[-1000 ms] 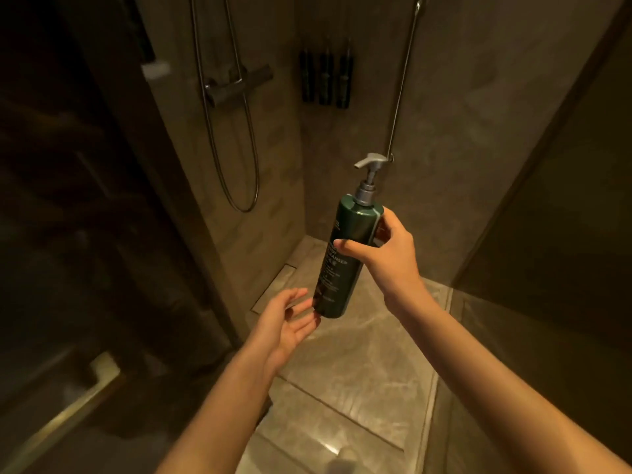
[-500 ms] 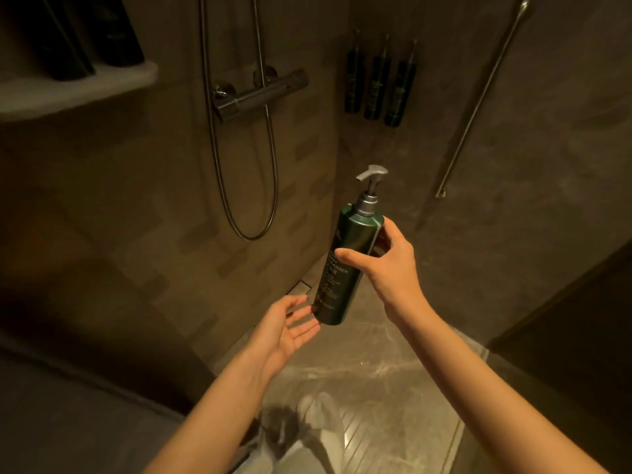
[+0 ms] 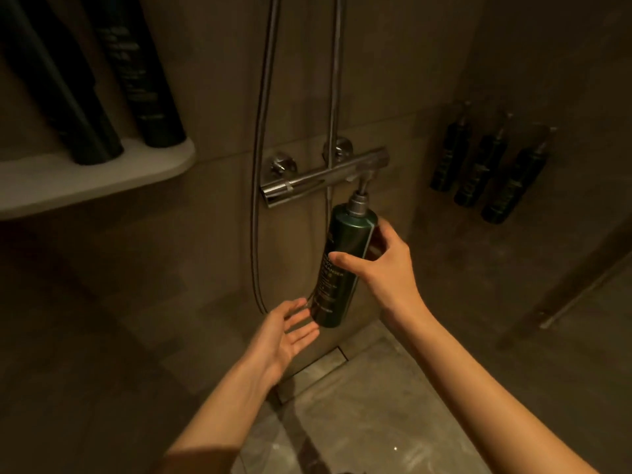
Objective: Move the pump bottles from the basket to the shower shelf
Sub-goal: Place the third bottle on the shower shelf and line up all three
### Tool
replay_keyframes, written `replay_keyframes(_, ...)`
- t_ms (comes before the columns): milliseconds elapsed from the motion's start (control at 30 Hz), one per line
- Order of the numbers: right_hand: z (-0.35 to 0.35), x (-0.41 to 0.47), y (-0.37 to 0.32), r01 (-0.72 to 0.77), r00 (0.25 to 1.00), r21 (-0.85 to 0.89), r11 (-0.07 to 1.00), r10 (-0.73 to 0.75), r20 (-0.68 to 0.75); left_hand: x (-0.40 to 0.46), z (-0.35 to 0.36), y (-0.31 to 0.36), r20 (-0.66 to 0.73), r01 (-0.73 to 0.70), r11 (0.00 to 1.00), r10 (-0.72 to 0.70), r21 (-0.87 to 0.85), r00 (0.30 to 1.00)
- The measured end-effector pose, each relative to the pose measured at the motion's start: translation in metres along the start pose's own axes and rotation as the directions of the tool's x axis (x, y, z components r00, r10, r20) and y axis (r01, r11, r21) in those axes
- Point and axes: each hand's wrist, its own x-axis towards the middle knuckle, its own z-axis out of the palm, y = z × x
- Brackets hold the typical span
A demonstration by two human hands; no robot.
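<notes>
Dark green cylindrical plastic pump bottle (image 3: 345, 265) with grey metal-look pump head: held upright, slightly tilted, in mid-air at scene centre, in front of the shower mixer; pump top overlapping the mixer's right end in view. Pale label print down the front, blurred; only a fragment like "ANDER" legible, no brand readable.

Right hand (image 3: 383, 268): wrapped round the bottle's upper body, thumb across the front label, fingers behind.

Left hand (image 3: 284, 333): palm up, fingers spread and loose, just below and left of the bottle base; fingertips close to the base, contact not determinable.

Pale rounded stone-look shower shelf (image 3: 85, 179): upper left, well apart from the held bottle. Two tall dark cylindrical bottles (image 3: 102, 80) standing on it, tops cut off by the frame edge; faint print on the right one, unreadable.

Chrome bar-shaped shower mixer (image 3: 321, 179) on the far wall, two round wall mounts behind. Grey metal shower hose (image 3: 254, 213) hanging in a loop down its left side, near the left hand's fingertips.

Three small dark wall-mounted pump dispensers (image 3: 489, 169) in a row, far right; labels unreadable.

Brown tiled walls; glossy marbled floor tile (image 3: 376, 405) below, between the forearms.
</notes>
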Motion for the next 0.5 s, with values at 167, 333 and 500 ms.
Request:
replay_keyframes(167,0.035,0.069,-0.012,0.052,0.96,0.126,0.991,-0.085,0.268,0.015,-0.004,0.036,-0.163,-0.201,0.969,0.177,-0.146,0.971)
replay_keyframes(333,0.064,0.119,-0.059,0.162,0.84,0.267,0.95,-0.274,0.468,-0.01,0.01,0.072,-0.319,-0.471,0.846,0.387,-0.249,0.865)
replay_keyframes(500,0.09,0.132,-0.111,0.222,0.657,0.401,0.889,-0.44,0.612,-0.056,0.015,0.096,-0.44,-0.672,0.698,0.536,-0.248,0.72)
